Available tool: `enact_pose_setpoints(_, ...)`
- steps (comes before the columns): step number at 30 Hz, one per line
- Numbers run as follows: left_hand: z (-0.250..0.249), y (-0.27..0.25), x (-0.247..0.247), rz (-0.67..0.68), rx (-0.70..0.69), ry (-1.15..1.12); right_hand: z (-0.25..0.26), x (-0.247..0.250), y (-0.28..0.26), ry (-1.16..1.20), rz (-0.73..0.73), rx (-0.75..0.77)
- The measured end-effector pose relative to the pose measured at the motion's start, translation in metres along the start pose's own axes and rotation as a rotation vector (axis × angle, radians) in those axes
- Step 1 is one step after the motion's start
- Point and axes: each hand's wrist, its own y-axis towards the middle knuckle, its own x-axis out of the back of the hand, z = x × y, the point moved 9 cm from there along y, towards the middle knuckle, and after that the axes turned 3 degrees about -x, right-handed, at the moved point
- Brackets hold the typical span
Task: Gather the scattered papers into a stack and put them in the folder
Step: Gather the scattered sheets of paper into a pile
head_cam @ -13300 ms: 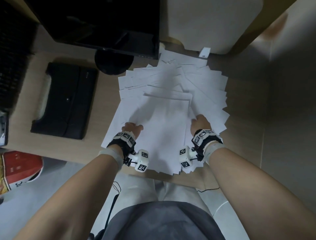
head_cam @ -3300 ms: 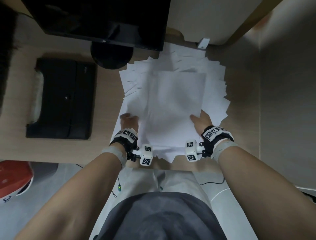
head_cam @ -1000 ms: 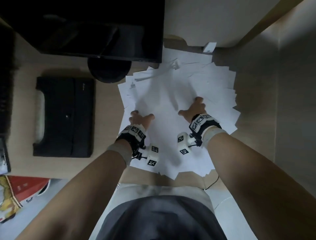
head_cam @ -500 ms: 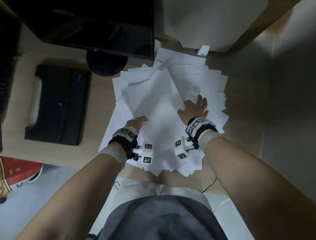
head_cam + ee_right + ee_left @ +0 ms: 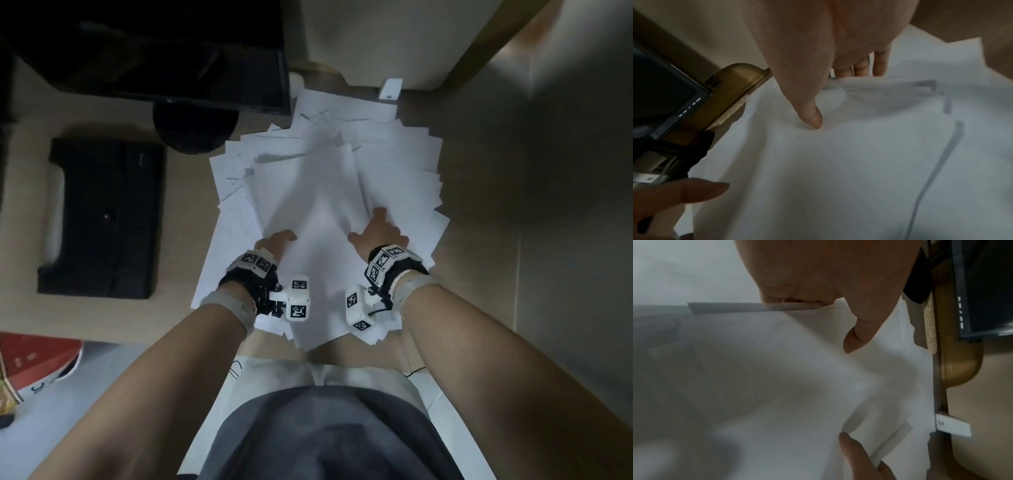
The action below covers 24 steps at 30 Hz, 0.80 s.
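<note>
Spreading across a desk [image 5: 185, 310], loose papers [image 5: 394, 178] fan out in an untidy heap whose long axis runs away from the person toward a monitor [image 5: 164, 51]; a black folder [image 5: 102, 222] lies closed well apart to the left of the heap, nearer the left arm than the right; its long axis runs roughly parallel to that of the heap.

Both hands sit at the near part of the pile, one on each side of a raised bundle of sheets [image 5: 308, 192]; the left hand [image 5: 274, 241] grips the bundle's left edge, fingers tucked beneath and thumb on top, as the left wrist view shows; the right hand [image 5: 376, 233] pinches the right edge the same way, thumb pressing down on the top sheet.

Gathering looks only partly done; many corners jut out around the bundle, mostly on the far and right sides; squaring the sheets inward between the two hands seems the next need, before any carry leftward to the folder, which would probably fall to the left hand to open.
</note>
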Motion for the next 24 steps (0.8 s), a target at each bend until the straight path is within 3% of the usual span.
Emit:
enact_pose_setpoints(3, -0.014, -0.005, -0.011, 0.02, -0.047, 0.152, -0.025, 0.007, -0.001, -0.075, -0.032, -0.087)
enact_pose_setpoints(6, -0.02, -0.013, -0.024, 0.009, -0.086, 0.371, -0.05, 0.021, 0.006, 0.06, -0.093, -0.131)
enact_pose_setpoints(9, -0.022, -0.012, -0.031, -0.074, -0.131, 0.475, -0.059, 0.029, 0.016, 0.127, -0.052, -0.117)
enact_pose_setpoints(14, -0.001, -0.011, -0.027, -0.22, -0.042, 0.27, -0.059, 0.024, 0.013, 0.029, 0.017, -0.13)
enact_pose_setpoints(19, 0.011, -0.012, -0.033, -0.125, -0.069, 0.173, -0.063, 0.007, -0.002, 0.169, 0.073, -0.112)
enact_pose_setpoints(24, 0.016, -0.019, -0.041, -0.019, -0.042, 0.17, -0.069, 0.017, -0.019, 0.248, 0.016, -0.048)
